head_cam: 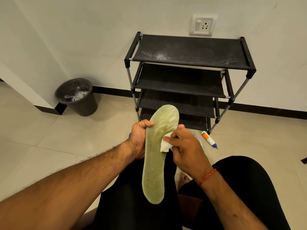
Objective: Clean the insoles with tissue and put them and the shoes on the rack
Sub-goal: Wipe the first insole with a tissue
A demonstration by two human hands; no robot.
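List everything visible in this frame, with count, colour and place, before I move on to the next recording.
pale green foam insole: one, pale green, held upright above the lap
folded white tissue: one, white, against the insole's right edge
black four-shelf fabric shoe rack: one, black, against the wall, top shelf dusty
dark brown plastic waste bin: one, dark brown, on the floor left of the rack, clear plastic inside
white tube with orange label and blue cap: one, lying on the floor by the rack's front right leg
white wall socket with switch: one, white, above the rack
red thread bracelet: one, red, right wrist
left hand: one, grips the insole's left edge
right hand: one, pinches the tissue against the insole
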